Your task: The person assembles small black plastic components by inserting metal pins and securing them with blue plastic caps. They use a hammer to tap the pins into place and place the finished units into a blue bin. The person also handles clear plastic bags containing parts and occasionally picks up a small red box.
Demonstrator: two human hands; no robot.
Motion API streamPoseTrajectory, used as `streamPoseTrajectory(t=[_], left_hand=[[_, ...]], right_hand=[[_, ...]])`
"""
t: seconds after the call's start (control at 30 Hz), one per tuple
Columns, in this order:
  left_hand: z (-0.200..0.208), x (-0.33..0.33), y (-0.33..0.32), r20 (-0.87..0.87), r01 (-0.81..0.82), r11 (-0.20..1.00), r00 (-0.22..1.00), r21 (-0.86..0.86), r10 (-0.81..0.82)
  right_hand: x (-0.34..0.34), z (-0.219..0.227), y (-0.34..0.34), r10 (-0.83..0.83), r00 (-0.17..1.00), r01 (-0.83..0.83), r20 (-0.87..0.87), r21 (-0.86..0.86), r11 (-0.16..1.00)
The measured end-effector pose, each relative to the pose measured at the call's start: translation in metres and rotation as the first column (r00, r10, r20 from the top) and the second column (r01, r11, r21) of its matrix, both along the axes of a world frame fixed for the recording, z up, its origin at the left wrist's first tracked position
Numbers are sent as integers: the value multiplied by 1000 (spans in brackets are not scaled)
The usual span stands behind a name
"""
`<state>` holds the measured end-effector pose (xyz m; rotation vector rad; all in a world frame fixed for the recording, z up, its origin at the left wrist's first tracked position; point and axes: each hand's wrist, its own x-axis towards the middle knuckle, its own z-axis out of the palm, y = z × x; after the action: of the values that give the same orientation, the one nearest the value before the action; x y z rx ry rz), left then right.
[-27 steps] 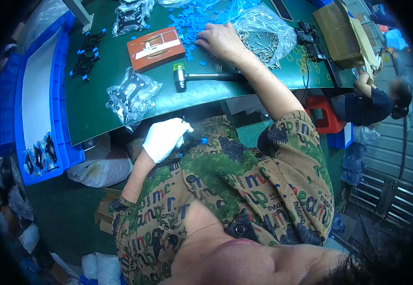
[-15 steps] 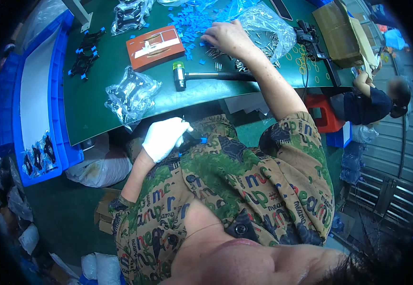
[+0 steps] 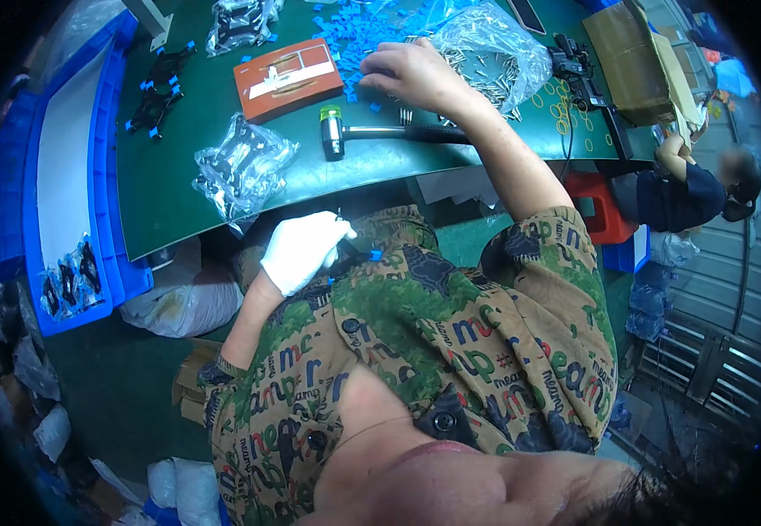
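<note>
My left hand (image 3: 303, 252), in a white glove, is closed over my lap around a black bracket (image 3: 351, 261) with small blue caps (image 3: 375, 255) on its ends. The hand hides most of that bracket. Across the green table (image 3: 345, 178), my bare right hand (image 3: 417, 75) hovers at the edge of a pile of small blue caps (image 3: 354, 37). Its fingers are curled together, and whatever they pinch is hidden. Beside it lie metal pins (image 3: 496, 81), partly in a clear plastic bag (image 3: 520, 51). A hammer (image 3: 335, 133) with a black handle lies nearer me.
A red-brown box (image 3: 287, 81) stands left of the cap pile. Bagged black brackets (image 3: 244, 167) lie at the near edge; capped ones (image 3: 154, 110) are farther left. Yellow rings (image 3: 564, 112) lie right. A blue tray (image 3: 122, 263) is left; another person (image 3: 687, 195) is beyond a cardboard box (image 3: 630, 66).
My right hand has shifted slightly left and nearer me, its fingers curling in more. My left hand stays nearly in place with the bracket.
</note>
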<state>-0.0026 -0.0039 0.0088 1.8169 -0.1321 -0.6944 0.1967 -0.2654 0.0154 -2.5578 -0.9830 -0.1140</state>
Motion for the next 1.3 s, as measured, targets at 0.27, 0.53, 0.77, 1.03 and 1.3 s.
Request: streamPoseTrajectory(t=[0.27,0.53,0.77,1.03,1.3], left_hand=[[-5,1,-2,10,51,997,999,61,-52],[-10,0,2,71,83,994,994,66,-88],[-6,1,2,66,79,996,994,45,-81],[-8,1,4,111,118,990,986,72,-125],[-8,0,3,207,146,987,966,60,-156]], right_hand=[[-109,11,18,354,638,-19,-683,446,895],[-124,13,27,334,627,-155,-704,307,939],[-120,15,25,358,668,-243,-653,264,933],[-128,13,27,355,716,-236,-602,270,934],[-123,21,24,370,749,-286,-549,236,929]])
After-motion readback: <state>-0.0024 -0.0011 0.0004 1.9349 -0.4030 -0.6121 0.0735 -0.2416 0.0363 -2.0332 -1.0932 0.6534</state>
